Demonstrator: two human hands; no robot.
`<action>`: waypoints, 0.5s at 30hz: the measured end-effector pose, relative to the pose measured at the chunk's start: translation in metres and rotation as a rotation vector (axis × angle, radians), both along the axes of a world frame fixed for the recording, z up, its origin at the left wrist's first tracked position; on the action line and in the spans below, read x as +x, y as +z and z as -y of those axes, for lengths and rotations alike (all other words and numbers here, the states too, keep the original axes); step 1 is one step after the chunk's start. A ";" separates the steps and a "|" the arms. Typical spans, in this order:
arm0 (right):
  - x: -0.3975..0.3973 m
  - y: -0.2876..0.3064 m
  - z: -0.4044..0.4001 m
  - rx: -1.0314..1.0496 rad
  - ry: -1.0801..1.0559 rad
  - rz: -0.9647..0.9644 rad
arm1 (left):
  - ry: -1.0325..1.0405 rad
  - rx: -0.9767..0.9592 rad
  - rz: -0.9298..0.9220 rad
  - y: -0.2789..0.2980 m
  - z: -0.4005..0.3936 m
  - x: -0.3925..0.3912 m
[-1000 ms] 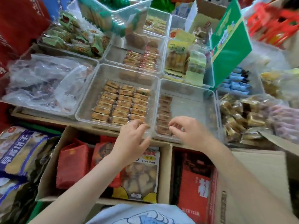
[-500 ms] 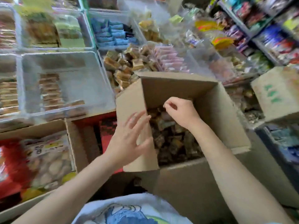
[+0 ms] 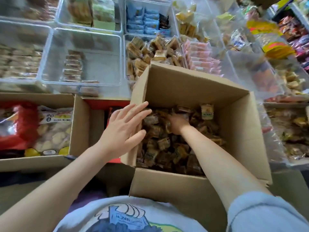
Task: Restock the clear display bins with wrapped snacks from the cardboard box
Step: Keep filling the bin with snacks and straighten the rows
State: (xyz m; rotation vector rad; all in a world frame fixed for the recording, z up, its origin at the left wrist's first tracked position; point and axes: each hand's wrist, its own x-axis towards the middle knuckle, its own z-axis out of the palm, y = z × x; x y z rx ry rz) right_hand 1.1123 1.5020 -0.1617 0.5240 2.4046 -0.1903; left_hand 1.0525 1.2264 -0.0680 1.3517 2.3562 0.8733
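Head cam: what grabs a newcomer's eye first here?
The open cardboard box at centre, packed with brown wrapped snacks. The right hand is plunged in among them, its fingers hidden. The left hand lies flat, fingers straight, against the box's left flap. Behind it at upper left sits a nearly bare clear bin, with one short row of snacks along its left side.

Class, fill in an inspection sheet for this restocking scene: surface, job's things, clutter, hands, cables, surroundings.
Surface: clear display bins side by side, one part-filled.
Job's things: open cardboard box holding brown wrapped snacks.
Clutter: second carton with bagged goods at left.
Hands: left hand flat, pressing the box's flap; right hand down among the snacks, fingers hidden.
Cables: nothing seen.
Surroundings: shop shelves of packets at right.
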 end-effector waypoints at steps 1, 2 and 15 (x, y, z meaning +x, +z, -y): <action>0.000 -0.011 -0.003 -0.006 0.017 0.028 | 0.007 -0.004 0.006 0.001 0.000 0.001; 0.000 -0.020 -0.003 -0.015 0.012 0.033 | 0.010 -0.009 0.010 0.001 0.000 0.002; 0.007 -0.006 -0.024 -0.168 -0.177 0.057 | -0.020 0.018 0.074 0.004 -0.002 -0.002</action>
